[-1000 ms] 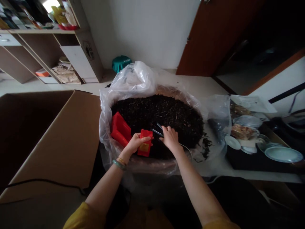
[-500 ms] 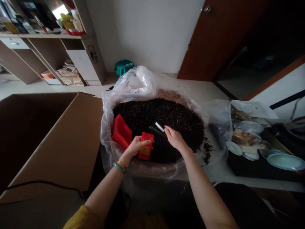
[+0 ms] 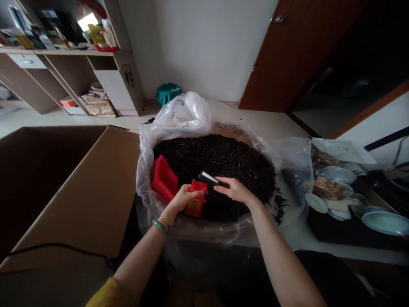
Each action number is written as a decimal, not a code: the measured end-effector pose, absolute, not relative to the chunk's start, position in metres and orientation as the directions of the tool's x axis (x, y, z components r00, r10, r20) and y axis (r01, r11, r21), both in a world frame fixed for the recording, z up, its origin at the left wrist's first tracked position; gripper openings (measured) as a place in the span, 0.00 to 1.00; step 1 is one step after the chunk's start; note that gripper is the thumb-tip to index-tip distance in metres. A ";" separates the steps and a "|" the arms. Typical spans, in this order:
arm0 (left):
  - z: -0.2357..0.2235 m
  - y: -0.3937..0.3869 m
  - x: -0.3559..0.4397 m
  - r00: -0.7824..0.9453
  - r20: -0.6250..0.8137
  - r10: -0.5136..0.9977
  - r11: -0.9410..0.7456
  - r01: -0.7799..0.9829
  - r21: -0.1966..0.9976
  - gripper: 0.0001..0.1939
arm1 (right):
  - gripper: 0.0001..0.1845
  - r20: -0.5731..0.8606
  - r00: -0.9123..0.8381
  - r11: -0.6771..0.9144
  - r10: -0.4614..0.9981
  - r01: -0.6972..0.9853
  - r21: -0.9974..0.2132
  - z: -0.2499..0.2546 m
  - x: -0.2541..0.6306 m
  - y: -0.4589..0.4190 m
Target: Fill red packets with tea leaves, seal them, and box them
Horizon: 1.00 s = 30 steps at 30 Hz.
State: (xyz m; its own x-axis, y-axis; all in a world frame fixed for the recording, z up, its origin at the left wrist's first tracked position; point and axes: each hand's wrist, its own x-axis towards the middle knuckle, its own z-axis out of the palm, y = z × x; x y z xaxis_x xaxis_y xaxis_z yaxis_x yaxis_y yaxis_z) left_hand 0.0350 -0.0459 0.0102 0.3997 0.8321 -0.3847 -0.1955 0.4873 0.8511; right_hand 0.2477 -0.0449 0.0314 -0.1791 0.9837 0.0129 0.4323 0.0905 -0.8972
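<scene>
My left hand (image 3: 183, 198) is closed on a small red pouch (image 3: 198, 186) with a gold patch on its lower front. It keeps the pouch upright over dark, dry loose leaves (image 3: 220, 155). My right hand (image 3: 234, 189) grips a slim black tool with a white strip (image 3: 208, 177); its exact kind is unclear. The tool's far end is near the pouch's top edge; whether they touch cannot be made out. To the left of the pouch, a stack of red pouches or a red container (image 3: 162, 177) rests on the leaves.
Clear plastic (image 3: 145, 170) lines the wide round container of leaves. An open cardboard box (image 3: 105, 183) stands at left. On the right are a white saucer (image 3: 315, 202), a pale bowl (image 3: 385, 222) and bagged goods (image 3: 329, 187). A shelf unit (image 3: 108, 89) and a brown door (image 3: 287, 55) stand behind.
My right hand has turned and brought the black tool left, toward the pouch's top. My left hand still holds the pouch in nearly the same place. The view has shifted slightly.
</scene>
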 end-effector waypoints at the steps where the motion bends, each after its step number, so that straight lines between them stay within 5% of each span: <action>1: 0.010 -0.046 0.035 0.407 -0.383 0.829 0.487 -0.191 0.852 0.27 | 0.23 0.011 -0.237 0.122 0.971 0.456 -0.882 0.035 0.245 -0.046; 4: 0.009 -0.047 0.034 0.427 -0.374 0.823 0.482 -0.179 0.858 0.24 | 0.21 -0.029 -0.348 0.172 0.937 0.530 -0.830 0.043 0.233 -0.046; 14: 0.003 -0.045 0.033 0.442 -0.380 0.813 0.496 -0.184 0.849 0.26 | 0.11 0.018 -0.314 0.223 0.949 0.631 -0.743 0.039 0.218 -0.044; 30: -0.006 -0.043 0.032 0.452 -0.354 0.819 0.476 -0.189 0.859 0.25 | 0.18 -0.055 -0.308 0.164 0.950 0.637 -0.753 0.044 0.220 -0.042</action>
State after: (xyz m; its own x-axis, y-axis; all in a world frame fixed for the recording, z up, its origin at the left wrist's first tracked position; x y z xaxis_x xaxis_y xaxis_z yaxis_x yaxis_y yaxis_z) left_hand 0.0321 -0.0434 -0.0055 0.4516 0.8189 -0.3543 -0.1886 0.4757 0.8591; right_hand 0.2199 -0.0419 0.0437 -0.3083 0.9497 -0.0546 0.6372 0.1636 -0.7531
